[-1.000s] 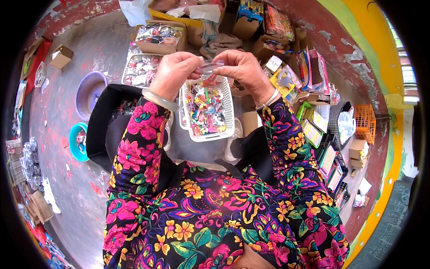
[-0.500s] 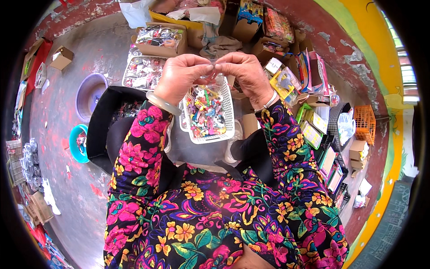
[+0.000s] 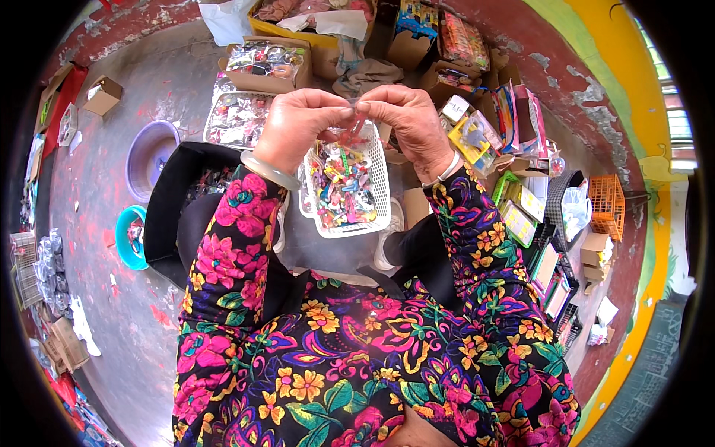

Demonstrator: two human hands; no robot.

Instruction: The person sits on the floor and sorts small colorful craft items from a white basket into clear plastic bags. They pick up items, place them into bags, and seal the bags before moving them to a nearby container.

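Black long-sleeved top [image 3: 357, 350] printed densely with hot-pink blooms, small yellow-orange flowers, teal-green leaves and purple-blue paisley swirls; the same pattern covers both sleeves [image 3: 232, 257]. A thick, pale, glossy bangle [image 3: 269, 172] circles the wrist of the bare left hand [image 3: 298, 128]; a thinner silvery bracelet [image 3: 447, 170] rings that of the bare right hand [image 3: 418, 135]. Lower clothing [image 3: 428, 252] is plain black, with white shoes [image 3: 384, 251].

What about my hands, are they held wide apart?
No, the left hand and right hand are close together at the thumbs and index fingers, near the white basket's far end.
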